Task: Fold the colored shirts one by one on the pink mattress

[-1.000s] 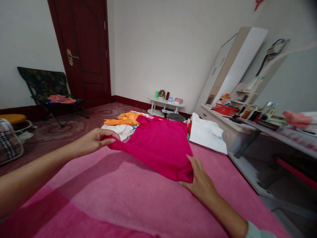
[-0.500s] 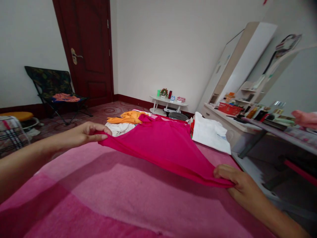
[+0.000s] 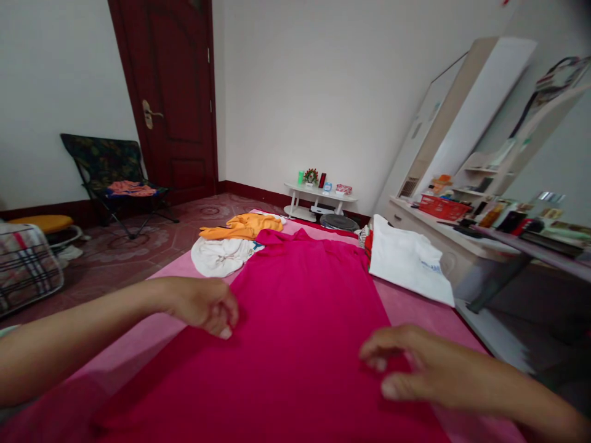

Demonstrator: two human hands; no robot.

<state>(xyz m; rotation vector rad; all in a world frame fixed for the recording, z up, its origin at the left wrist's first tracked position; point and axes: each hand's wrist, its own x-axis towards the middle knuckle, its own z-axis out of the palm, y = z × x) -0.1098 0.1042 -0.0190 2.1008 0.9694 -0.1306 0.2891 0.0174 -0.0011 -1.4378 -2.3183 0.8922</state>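
A bright pink garment [image 3: 300, 320] lies spread over the pink bedspread [image 3: 410, 301], running from the far end of the bed down to the lower edge of the view. Above its left side hovers my left hand [image 3: 205, 306], fingers loosely curled and holding nothing. My right hand [image 3: 415, 364] is over the right side of the cloth, thumb and fingers apart, also without a grip. Beyond my left hand are a crumpled white piece of clothing [image 3: 221, 255] and an orange one [image 3: 244, 226]. A folded white shirt [image 3: 409, 258] rests to the right of the garment.
On the right, a dressing table [image 3: 425, 215] carries a red basket [image 3: 443, 207] and several bottles. A low white table [image 3: 318, 192] stands by the far wall. To the left are a folding chair [image 3: 113, 169] with clothing on it and a yellow-topped stool [image 3: 41, 223].
Both hands have let go of the pink garment's near edge, which they held stretched above the bed. The cloth now lies flat and reaches nearer to me. My hands have moved closer together.
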